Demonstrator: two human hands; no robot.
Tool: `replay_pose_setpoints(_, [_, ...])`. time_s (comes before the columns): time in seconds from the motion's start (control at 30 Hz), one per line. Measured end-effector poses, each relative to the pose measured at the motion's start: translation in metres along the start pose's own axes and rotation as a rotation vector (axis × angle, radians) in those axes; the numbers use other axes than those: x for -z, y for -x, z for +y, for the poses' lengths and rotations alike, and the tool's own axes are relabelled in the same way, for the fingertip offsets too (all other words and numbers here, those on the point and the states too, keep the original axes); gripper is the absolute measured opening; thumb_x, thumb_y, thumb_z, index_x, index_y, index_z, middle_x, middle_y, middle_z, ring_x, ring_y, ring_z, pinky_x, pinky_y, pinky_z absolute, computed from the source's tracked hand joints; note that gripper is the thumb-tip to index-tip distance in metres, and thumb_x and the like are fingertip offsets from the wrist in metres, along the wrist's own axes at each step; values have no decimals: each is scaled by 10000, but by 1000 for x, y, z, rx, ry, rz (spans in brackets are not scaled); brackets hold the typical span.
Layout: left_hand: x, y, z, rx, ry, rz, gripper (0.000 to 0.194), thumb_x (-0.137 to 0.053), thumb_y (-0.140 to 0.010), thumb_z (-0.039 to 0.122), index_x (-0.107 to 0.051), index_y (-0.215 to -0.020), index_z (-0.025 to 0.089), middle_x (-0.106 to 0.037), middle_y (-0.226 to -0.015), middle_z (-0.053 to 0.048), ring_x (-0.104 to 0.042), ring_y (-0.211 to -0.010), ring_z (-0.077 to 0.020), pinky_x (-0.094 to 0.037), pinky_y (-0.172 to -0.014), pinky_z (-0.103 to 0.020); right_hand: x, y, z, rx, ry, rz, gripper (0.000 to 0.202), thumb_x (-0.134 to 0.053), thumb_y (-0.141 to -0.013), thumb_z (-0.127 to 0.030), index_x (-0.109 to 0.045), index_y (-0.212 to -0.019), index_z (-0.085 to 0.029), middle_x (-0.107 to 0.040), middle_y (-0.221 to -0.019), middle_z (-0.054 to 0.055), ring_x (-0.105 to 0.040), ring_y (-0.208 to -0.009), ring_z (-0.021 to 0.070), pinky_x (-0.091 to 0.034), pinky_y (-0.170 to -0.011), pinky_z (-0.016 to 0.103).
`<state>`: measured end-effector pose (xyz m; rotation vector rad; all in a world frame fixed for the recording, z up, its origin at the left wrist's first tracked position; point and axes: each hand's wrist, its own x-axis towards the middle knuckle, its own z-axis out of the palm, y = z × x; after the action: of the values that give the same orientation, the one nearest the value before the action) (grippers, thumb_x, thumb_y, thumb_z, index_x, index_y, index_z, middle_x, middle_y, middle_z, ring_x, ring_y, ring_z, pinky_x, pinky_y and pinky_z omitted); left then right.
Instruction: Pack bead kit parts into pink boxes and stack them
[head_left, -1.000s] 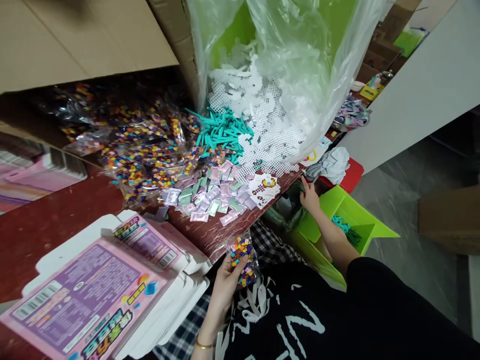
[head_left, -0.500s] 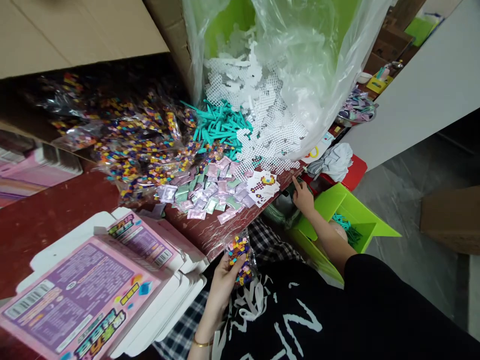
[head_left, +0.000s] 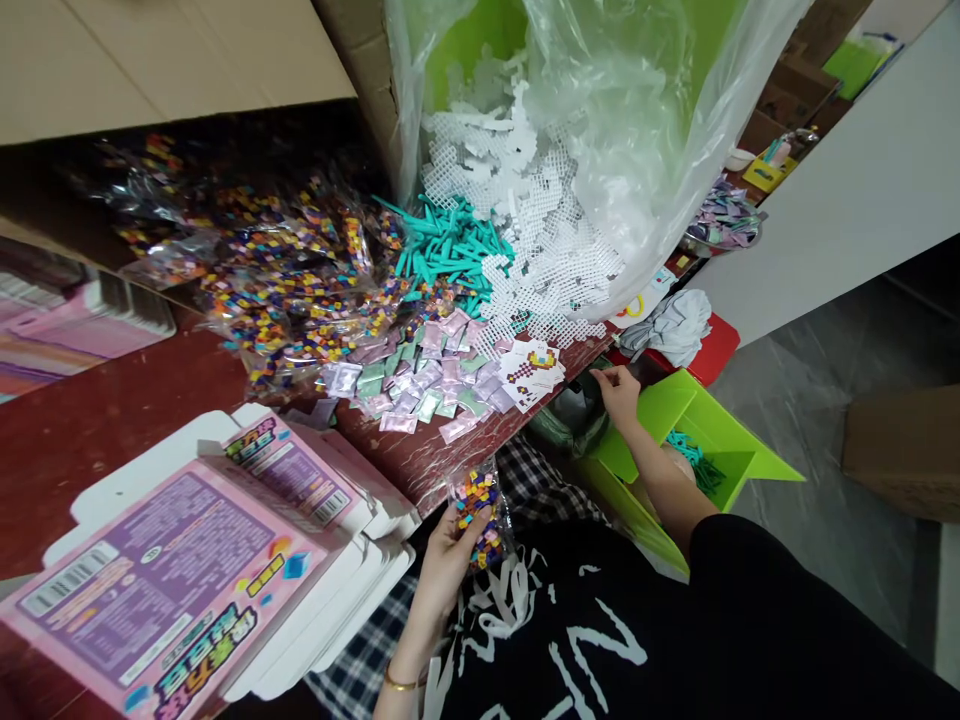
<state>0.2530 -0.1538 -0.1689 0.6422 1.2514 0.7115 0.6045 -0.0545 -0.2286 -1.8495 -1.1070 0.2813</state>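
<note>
the bead bag [head_left: 482, 503] looks glossy plastic, the pink box [head_left: 161, 585] smooth card, the carton [head_left: 165, 60] matt cardboard.

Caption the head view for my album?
The left hand holds a bag of colourful pieces near pink boxes.

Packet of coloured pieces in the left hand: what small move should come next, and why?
Probably bring the right hand over to the printed cards and pick one up. The left hand holds the packet of coloured pieces, nothing clearly shows in the right, and the cards lie within what looks like easy reach, near the edge of the red table.
</note>
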Motion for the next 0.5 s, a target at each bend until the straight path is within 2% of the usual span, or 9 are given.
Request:
replay_pose_setpoints(0.1, [0, -1, 0, -4, -4, -15, 648, -826, -713, 465, -609, -1264, 201, -755, -1066, -73, -712, -935, -209, -550, -848, -294, 1, -15, -3, -6, -72, -47, 420, -515, -870, -579, -657, -823, -187, -679, -735, 69, -619, -593, 199, -515, -592, 327])
replay_pose_setpoints(0.23, [0, -2, -1, -14, 4, -29, 626, -830, -706, 459, -625, -1242, 208, -755, -1067, -67, -714, -914, -208, -552, -832, -292, 0, -37, -13, 27, -137, -118, 420, -504, -869, -556, -695, -900, -182, -737, -850, 89, -682, -640, 204, -547, -633, 333])
replay_pose_setpoints(0.33, [0, -1, -1, -21, 9, -14, 629, -836, -692, 466, -637, -1228, 202, -757, -1070, -73, -718, -904, -215, -555, -828, -299, -4, -51, -23, 48, -132, -157, 372, -607, -822, -551, -707, -827, -193, -717, -724, 56, -651, -591, 205, -535, -620, 334])
replay_pose_setpoints(0.43, [0, 1, 1, -17, 7, 8, 659, -842, -679, 472, -629, -1241, 200, -757, -1079, -77, -721, -910, -221, -558, -830, -305, -8, -68, -36, 107, -22, -146, 327, -687, -800, -508, -680, -709, -194, -682, -636, 40, -627, -595, 207, -522, -641, 331])
replay_pose_setpoints(0.5, [2, 2, 2, -9, 4, 6, 666, -838, -681, 477, -625, -1249, 202, -760, -1080, -77, -721, -938, -229, -558, -836, -305, -10, -84, -48, 222, 103, -176, 284, -647, -860, -420, -686, -712, -181, -704, -687, 65, -643, -666, 222, -525, -710, 348])
